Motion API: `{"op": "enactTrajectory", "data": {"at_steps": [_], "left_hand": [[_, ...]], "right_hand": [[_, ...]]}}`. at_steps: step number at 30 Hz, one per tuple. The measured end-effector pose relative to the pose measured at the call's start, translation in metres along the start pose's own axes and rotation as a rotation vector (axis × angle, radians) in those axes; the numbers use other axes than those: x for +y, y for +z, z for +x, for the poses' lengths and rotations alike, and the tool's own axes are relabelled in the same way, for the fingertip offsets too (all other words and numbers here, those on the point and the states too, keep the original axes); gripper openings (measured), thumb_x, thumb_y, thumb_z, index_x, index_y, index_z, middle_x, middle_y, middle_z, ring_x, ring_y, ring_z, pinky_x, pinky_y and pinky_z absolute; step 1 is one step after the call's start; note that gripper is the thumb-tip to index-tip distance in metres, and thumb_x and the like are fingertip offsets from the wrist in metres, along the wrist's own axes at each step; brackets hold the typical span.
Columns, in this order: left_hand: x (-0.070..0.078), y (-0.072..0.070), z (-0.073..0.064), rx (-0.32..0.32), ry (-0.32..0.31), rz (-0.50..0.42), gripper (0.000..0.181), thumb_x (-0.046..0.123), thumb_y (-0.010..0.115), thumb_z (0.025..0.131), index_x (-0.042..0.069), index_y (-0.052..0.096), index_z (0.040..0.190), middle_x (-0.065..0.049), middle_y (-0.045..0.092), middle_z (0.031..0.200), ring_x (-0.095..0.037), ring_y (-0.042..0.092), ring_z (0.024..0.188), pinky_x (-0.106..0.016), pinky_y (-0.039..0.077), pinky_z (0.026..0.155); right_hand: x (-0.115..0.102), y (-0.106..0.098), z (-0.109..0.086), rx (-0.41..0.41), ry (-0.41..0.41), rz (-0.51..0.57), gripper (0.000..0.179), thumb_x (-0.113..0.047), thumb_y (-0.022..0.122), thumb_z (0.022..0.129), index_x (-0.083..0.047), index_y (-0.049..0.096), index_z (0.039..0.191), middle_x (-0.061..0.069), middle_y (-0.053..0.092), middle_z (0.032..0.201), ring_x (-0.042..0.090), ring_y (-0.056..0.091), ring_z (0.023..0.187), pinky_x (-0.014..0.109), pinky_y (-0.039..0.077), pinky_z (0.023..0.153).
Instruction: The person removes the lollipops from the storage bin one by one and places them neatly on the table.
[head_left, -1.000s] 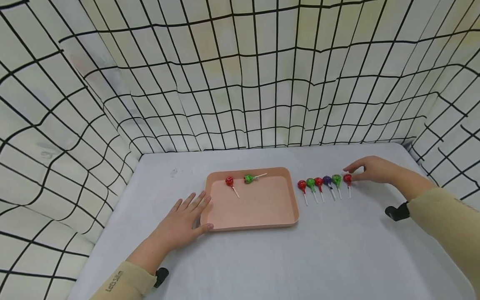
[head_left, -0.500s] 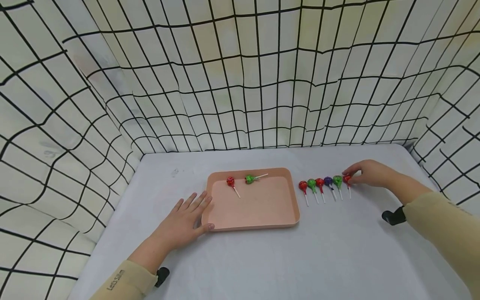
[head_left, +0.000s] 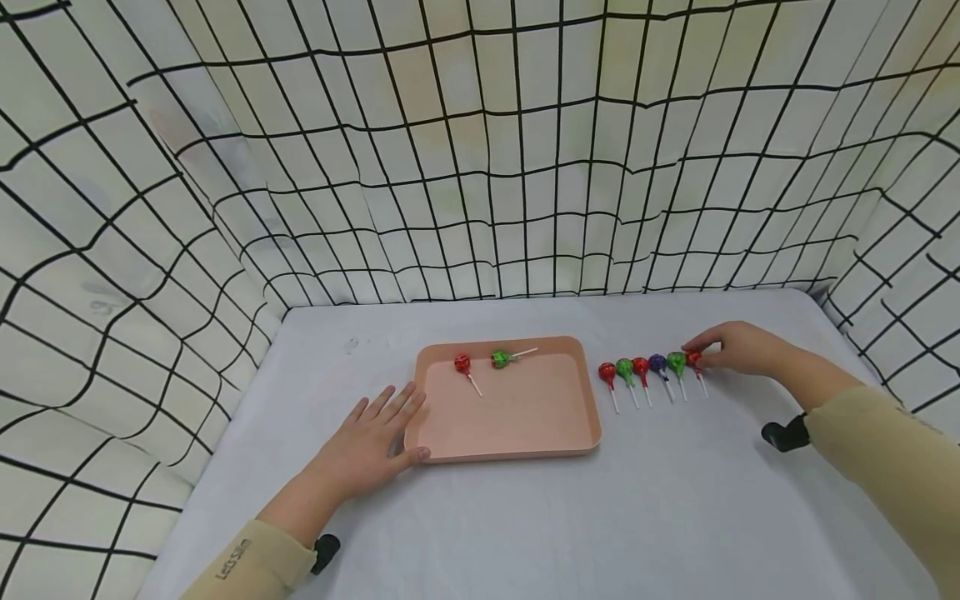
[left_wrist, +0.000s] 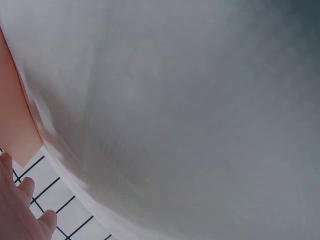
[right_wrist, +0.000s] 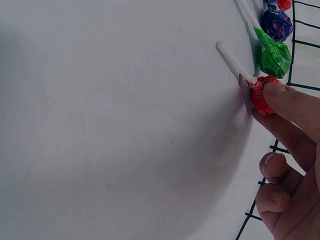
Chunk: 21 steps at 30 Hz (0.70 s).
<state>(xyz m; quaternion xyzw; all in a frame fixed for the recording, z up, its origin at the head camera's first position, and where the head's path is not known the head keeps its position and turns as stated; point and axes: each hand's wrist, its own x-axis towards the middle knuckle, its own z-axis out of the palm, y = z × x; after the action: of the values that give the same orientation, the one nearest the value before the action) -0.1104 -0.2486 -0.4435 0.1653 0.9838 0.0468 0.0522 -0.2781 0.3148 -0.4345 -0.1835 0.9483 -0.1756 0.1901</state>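
At the right end of a row of lollipops, my right hand point(head_left: 742, 347) pinches the wrapped head of a red lollipop point(right_wrist: 258, 97) between thumb and finger. Its white stick points away from the hand, and a green lollipop point(right_wrist: 275, 57) lies right beside it. My left hand point(head_left: 366, 450) lies with straight, spread fingers at the left edge of a pink tray point(head_left: 502, 425), the thumb touching its near left corner. Inside the tray are a red lollipop point(head_left: 462, 364) and a green lollipop point(head_left: 501, 359), the green one lying sideways.
Left of the held lollipop the row continues with a purple lollipop point(head_left: 657, 363), a red lollipop point(head_left: 641, 367), another green lollipop point(head_left: 625, 369) and a red lollipop point(head_left: 607, 372) nearest the tray. White cloth point(head_left: 525, 533) covers the table. A black-gridded white backdrop point(head_left: 517, 192) surrounds the back and sides.
My right hand has come slightly left and down onto the end red lollipop and now pinches it; its stick has tilted a little. The left hand and tray hold still.
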Motion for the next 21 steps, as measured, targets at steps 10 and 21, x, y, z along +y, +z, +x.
{"op": "enactTrajectory", "data": {"at_steps": [10,21], "left_hand": [[0.000,0.000,0.000,0.000,0.004,-0.022,0.089,0.077,0.041,0.090,0.024,0.023,0.159,0.004,0.014,0.166,-0.029,0.015,0.151,-0.057,0.012,0.120],[-0.002,0.002,0.000,0.011,0.010,-0.022,0.089,0.076,0.041,0.090,0.023,0.023,0.159,0.004,0.014,0.166,-0.029,0.015,0.151,-0.057,0.013,0.120]], "right_hand": [[-0.002,0.001,0.000,0.009,-0.003,-0.005,0.037,-0.025,0.069,0.093,-0.011,0.069,0.127,0.024,0.061,0.130,0.048,0.048,0.123,0.065,0.042,0.099],[-0.011,-0.008,-0.004,0.066,-0.037,0.023,0.039,-0.024,0.070,0.093,-0.010,0.067,0.130,0.018,0.064,0.128,0.040,0.053,0.120,0.057,0.049,0.094]]}}
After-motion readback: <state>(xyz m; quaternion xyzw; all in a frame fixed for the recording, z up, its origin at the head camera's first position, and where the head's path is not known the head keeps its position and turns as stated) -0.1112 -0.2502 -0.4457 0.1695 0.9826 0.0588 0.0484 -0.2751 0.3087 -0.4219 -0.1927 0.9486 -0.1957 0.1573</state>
